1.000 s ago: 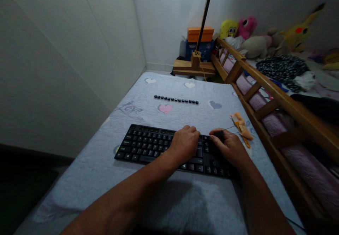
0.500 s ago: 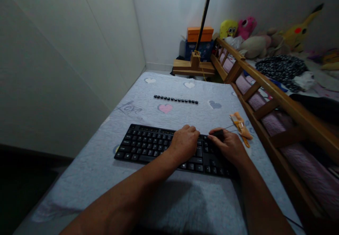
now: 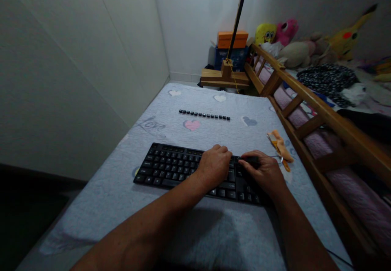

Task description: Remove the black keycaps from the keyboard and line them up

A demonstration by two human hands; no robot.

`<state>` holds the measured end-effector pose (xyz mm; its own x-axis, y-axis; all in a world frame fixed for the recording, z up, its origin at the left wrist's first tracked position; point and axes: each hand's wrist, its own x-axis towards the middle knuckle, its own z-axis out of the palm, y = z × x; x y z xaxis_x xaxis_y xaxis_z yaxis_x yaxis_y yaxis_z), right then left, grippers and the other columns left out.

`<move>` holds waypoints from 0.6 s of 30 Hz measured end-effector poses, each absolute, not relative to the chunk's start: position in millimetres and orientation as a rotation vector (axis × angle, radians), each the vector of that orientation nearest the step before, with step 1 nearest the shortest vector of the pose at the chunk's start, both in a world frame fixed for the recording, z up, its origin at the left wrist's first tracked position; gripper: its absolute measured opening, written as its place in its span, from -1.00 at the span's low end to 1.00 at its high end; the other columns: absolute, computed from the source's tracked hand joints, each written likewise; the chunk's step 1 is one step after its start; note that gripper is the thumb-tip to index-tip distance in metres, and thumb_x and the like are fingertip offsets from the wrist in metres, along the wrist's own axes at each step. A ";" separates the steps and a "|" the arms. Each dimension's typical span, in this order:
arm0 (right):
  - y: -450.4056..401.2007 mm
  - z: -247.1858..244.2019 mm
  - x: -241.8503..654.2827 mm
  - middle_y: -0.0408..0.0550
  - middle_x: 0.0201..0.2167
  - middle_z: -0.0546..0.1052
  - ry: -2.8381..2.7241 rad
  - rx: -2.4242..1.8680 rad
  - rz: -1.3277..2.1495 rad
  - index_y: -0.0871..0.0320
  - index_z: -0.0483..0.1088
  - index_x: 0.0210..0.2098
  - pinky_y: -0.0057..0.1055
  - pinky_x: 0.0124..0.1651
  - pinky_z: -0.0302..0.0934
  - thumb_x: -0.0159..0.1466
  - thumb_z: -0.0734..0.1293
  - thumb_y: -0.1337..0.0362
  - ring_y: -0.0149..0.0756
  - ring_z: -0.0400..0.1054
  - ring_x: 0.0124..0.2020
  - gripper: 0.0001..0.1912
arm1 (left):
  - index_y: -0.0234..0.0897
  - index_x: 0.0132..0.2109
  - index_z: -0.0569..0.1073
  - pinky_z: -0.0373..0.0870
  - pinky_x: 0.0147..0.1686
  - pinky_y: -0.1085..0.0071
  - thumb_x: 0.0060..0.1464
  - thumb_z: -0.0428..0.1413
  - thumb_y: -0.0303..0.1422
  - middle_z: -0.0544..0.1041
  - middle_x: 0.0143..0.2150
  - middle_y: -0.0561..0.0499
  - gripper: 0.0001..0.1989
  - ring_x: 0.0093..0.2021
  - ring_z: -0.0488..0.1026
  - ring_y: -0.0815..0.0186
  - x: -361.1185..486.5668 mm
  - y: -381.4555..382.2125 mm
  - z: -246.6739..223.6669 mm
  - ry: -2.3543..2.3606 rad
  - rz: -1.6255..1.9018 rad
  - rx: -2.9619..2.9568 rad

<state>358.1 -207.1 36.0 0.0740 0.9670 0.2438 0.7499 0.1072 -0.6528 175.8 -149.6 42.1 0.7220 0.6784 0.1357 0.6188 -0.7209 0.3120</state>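
Overlapping a black rectangular keyboard (image 3: 171, 166), left hand (image 3: 214, 164) curls its fingers, hold indeterminable; right hand (image 3: 265, 170) pinches a partly hidden black wired tool (image 3: 253, 160).

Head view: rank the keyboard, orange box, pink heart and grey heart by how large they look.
1. Keyboard, clearly largest, though the hands partly cover it and it is nearer the camera.
2. Orange box.
Unranked, smallest: pink heart and grey heart look too alike to separate.
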 end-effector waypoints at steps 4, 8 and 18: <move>-207.7 38.6 359.8 -0.04 -0.31 0.57 -1.731 -1.711 0.416 0.12 0.49 -0.30 -0.27 -0.11 0.31 0.18 0.34 0.20 -0.20 0.45 -0.24 -0.84 | -0.29 -0.20 0.47 0.38 -0.10 0.32 0.13 -0.01 -0.49 0.50 -0.17 -0.07 -0.83 -0.10 0.36 0.20 175.7 -149.6 43.7 1.035 0.335 2.678; -208.4 42.3 359.5 -0.04 -0.31 0.57 -1.706 -1.729 0.449 0.13 0.49 -0.31 -0.28 -0.12 0.30 0.18 0.31 0.21 -0.21 0.45 -0.24 -0.84 | -0.28 -0.21 0.47 0.39 -0.12 0.31 0.15 -0.02 -0.47 0.50 -0.18 -0.06 -0.82 -0.11 0.36 0.19 175.4 -149.6 43.8 1.038 0.354 2.683; -209.2 41.6 360.5 -0.05 -0.31 0.58 -1.621 -1.827 0.461 0.12 0.50 -0.29 -0.29 -0.12 0.30 0.17 0.32 0.16 -0.21 0.46 -0.26 -0.80 | -0.28 -0.18 0.48 0.37 -0.08 0.33 0.14 -0.02 -0.50 0.50 -0.15 -0.06 -0.80 -0.09 0.36 0.21 175.2 -148.5 42.1 1.039 0.336 2.656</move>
<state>360.5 -209.2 41.6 0.1763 0.9723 0.1535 0.7463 -0.0304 -0.6649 175.2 -148.5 42.1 0.7160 0.6884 0.1159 0.6261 -0.7066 0.3297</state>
